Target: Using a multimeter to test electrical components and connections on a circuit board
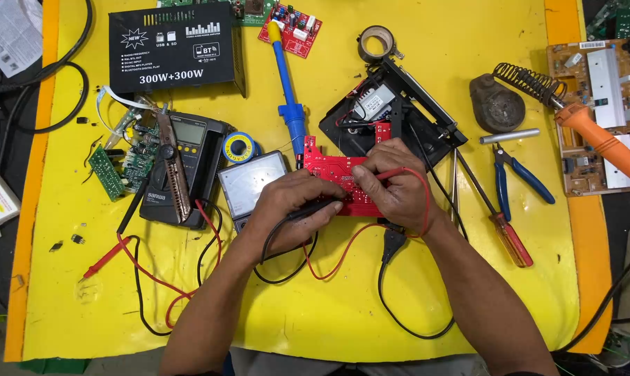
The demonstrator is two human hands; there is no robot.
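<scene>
Bench inventory as I see it from the head view, every place given against the red circuit board (336, 182), listed left to right.

1. Green circuit board (108, 171), far left of the red board, lying flat on the yellow table (426, 306).
2. Dark digital multimeter (189, 157), left of the red board, with a folding knife (174, 174) laid across it.
3. Analog meter (249, 182), just beside the red board's left edge, partly under my left wrist.
4. Blue desoldering pump (287, 90), above and left of the red board.
5. My left hand (294, 209), over the red board's lower left part, fingers closed round a black probe (315, 207) whose tip rests on the board.
6. The red circuit board itself, mid-table, flat, partly hidden by both hands.
7. My right hand (395, 184), on the red board's right end, pinching a red probe (391, 174) against it.
8. Open black chassis (391, 115), touching the red board's upper right.
9. Red-handled screwdriver (503, 230), right of the red board.
10. Blue-handled pliers (517, 174), further right.
11. Orange soldering iron (600, 143), far right, in its coil stand.
</scene>
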